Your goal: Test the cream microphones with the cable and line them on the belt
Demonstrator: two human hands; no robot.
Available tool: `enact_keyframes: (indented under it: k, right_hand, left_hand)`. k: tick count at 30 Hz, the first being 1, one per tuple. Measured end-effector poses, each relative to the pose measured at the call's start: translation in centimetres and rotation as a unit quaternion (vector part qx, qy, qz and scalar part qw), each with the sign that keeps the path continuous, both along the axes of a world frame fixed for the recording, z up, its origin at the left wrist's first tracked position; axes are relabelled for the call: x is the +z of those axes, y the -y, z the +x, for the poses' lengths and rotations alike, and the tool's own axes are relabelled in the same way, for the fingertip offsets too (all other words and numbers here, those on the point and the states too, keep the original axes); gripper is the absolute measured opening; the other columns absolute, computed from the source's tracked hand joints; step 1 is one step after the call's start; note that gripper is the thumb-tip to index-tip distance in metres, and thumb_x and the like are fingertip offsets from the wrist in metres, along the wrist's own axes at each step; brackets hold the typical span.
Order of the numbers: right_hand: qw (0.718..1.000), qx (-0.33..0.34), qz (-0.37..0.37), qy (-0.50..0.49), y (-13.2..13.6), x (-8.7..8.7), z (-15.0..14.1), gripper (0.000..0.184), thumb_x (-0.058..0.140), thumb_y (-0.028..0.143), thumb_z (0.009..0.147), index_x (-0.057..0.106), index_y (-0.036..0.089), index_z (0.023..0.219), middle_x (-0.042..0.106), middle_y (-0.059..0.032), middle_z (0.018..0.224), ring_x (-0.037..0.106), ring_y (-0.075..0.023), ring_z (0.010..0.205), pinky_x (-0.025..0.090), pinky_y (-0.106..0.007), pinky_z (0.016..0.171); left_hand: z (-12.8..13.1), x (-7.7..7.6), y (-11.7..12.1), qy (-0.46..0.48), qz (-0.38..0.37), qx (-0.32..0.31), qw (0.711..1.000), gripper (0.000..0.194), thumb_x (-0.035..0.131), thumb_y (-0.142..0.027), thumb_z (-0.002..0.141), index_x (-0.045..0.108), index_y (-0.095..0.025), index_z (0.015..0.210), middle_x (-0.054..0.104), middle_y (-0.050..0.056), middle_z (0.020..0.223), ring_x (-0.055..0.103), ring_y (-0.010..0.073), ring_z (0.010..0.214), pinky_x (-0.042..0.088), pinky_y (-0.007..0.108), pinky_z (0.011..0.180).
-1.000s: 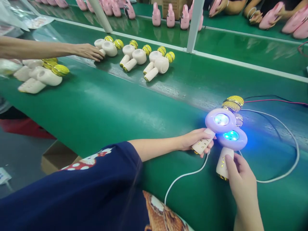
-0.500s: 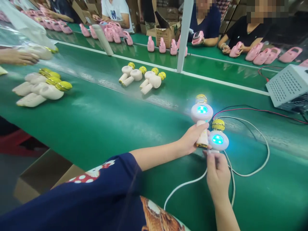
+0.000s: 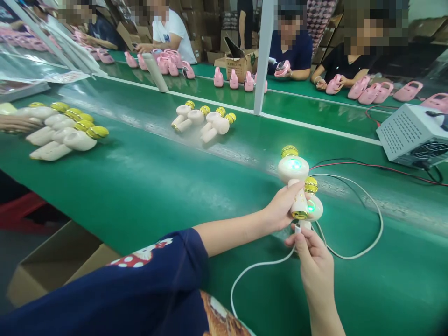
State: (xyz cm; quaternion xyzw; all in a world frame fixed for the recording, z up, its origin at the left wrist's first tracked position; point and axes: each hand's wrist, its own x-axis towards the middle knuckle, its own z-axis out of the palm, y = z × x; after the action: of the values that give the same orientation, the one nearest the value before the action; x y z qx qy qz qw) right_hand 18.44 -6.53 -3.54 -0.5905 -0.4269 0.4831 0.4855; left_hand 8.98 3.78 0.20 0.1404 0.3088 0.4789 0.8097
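Note:
My left hand (image 3: 280,207) is wrapped round the handle of a cream toy microphone (image 3: 293,170) with a gold mesh head and a green glowing light, held upright above the green belt (image 3: 157,177). My right hand (image 3: 313,261) grips the handle of a second cream microphone (image 3: 313,205), also lit, and pinches the plug of a white cable (image 3: 259,266) at its base. The two microphones touch, the second partly behind the first.
A grey power supply box (image 3: 409,135) with red and black wires sits at right. More cream microphones lie mid-belt (image 3: 203,121) and at left (image 3: 63,135), by another person's hand (image 3: 17,123). People across the far belt handle pink toys (image 3: 241,79). A cardboard box (image 3: 52,261) stands below.
The microphones' lights turned from blue to green. My hands brought the two microphones closer together and more upright, and the view tilted up to show the people opposite.

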Motion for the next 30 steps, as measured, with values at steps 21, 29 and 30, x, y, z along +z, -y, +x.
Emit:
enact_keyframes:
  k: [21, 29, 30]
  right_hand:
    - [0.996, 0.015, 0.021, -0.079, -1.4, 0.5, -1.7, 0.049, 0.048, 0.067, 0.084, 0.052, 0.020, 0.069, 0.057, 0.0008, 0.046, 0.049, -0.0123, 0.045, 0.040, -0.026, 0.054]
    - [0.993, 0.030, -0.011, -0.110, -2.1, -0.1, -1.4, 0.055, 0.050, 0.074, 0.077, 0.050, 0.020, 0.072, 0.040, 0.0082, 0.041, 0.033, -0.0067, 0.038, 0.025, -0.022, 0.043]
    - [0.994, 0.028, -0.007, -0.109, -2.1, -0.3, -1.5, 0.055, 0.049, 0.074, 0.077, 0.050, 0.019, 0.073, 0.040, 0.0084, 0.042, 0.033, -0.0066, 0.039, 0.025, -0.022, 0.043]
  left_hand:
    - [-0.3, 1.0, 0.8, -0.116, 0.119, -0.009, 0.986, 0.065, 0.062, -0.074, 0.068, 0.047, -0.017, 0.097, 0.060, -0.001, 0.063, 0.057, 0.0123, 0.043, 0.045, 0.022, 0.042]
    - [0.3, -0.6, 0.6, -0.185, 0.152, 0.014, 0.971, 0.070, 0.064, -0.073, 0.064, 0.046, -0.019, 0.103, 0.058, -0.004, 0.056, 0.054, 0.0125, 0.039, 0.044, 0.022, 0.037]
    - [0.4, -0.8, 0.7, -0.189, 0.150, 0.019, 0.970, 0.069, 0.065, -0.073, 0.064, 0.045, -0.019, 0.103, 0.057, -0.005, 0.055, 0.054, 0.0120, 0.039, 0.043, 0.021, 0.037]
